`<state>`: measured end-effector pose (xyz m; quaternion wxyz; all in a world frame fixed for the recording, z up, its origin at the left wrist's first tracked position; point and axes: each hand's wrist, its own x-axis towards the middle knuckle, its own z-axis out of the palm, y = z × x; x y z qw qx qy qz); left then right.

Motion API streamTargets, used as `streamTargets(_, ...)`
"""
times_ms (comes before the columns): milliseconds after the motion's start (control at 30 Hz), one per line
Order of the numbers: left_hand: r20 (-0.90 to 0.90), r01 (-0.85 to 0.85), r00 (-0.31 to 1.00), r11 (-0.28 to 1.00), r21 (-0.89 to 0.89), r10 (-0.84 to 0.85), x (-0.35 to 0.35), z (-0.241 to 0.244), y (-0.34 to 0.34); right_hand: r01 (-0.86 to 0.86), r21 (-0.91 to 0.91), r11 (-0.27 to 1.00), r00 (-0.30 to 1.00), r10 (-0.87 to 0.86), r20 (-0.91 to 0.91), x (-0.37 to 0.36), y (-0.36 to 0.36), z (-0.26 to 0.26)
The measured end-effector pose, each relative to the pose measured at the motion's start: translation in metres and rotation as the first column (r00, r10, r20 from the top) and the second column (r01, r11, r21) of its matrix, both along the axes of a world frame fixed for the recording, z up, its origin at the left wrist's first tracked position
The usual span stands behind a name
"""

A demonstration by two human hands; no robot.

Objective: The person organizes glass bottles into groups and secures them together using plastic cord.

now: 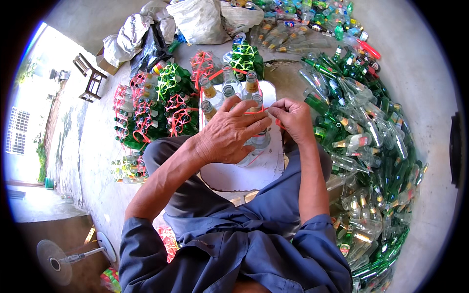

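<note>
Several clear glass bottles [230, 78] stand upright in a cluster on a white board [223, 179] between my knees. A red plastic strap [217, 74] runs around their necks. My left hand [232, 132] lies over the near bottles, fingers spread across their necks and the strap, and hides part of the cluster. At the cluster's right side, my right hand [291, 115] pinches the red strap between thumb and fingertips, and a short red loop hangs below them.
Strapped bundles of green bottles [179, 110] stand at left and behind the board. A large heap of loose bottles [362, 139] fills the right side. White sacks [199, 20] lie at the back, a wooden chair [89, 78] and a fan [55, 262] at left.
</note>
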<state>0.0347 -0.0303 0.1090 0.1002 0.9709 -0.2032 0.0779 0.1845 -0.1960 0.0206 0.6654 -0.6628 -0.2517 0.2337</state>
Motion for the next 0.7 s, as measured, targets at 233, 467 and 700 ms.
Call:
streamTargets(233,-0.043,-0.025,0.999,1.000,-0.011,0.024,0.003,-0.006,-0.002,0.059,-0.028,0.998,0.998,-0.059,0.030,0.000,0.000,0.001)
streamTargets(467,-0.015,-0.042,0.999,0.999,-0.010,0.042,0.006,-0.010,-0.004,0.140,-0.053,0.989,0.987,-0.135,0.089,0.002,-0.001,-0.007)
streamTargets(700,0.046,-0.064,0.997,0.998,-0.014,0.064,0.005,-0.017,-0.004,0.213,-0.009,0.977,0.967,-0.210,0.144,0.003,-0.001,-0.021)
